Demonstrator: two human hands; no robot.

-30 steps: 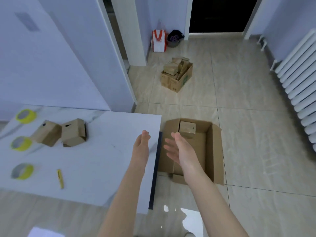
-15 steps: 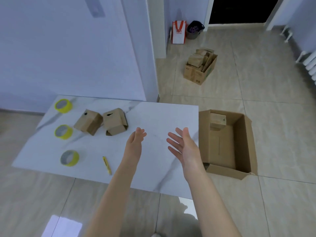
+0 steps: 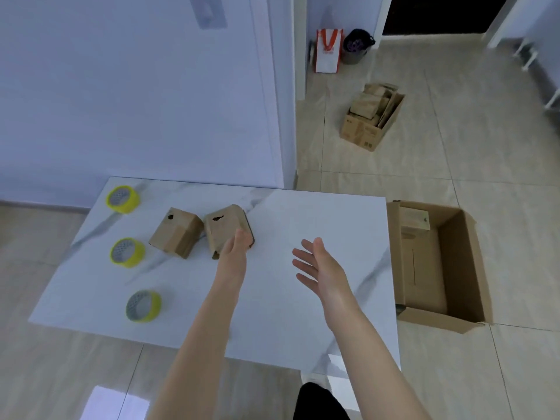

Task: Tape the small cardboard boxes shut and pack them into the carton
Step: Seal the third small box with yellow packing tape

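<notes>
Head view: your left hand (image 3: 235, 253) rests on small box (image 3: 224, 227) on table (image 3: 303, 213), grip not discernible. Right hand (image 3: 318, 265) spread, empty, likely ready to steady it. Second box (image 3: 177, 233) just beside. Tape rolls (image 3: 127, 251) at left, handy for sealing. Carton (image 3: 439, 321) on floor (image 3: 454, 165) at table's right edge holds one packed box (image 3: 413, 218).

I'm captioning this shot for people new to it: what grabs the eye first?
Two bare arms reach in from below: the left hand touches the right-hand small box, beside a second small box on the white table, while the right hand hovers open. Three yellow tape rolls line the table's left side. An open carton on the floor to its right holds one packed box in its far-left corner.
</notes>
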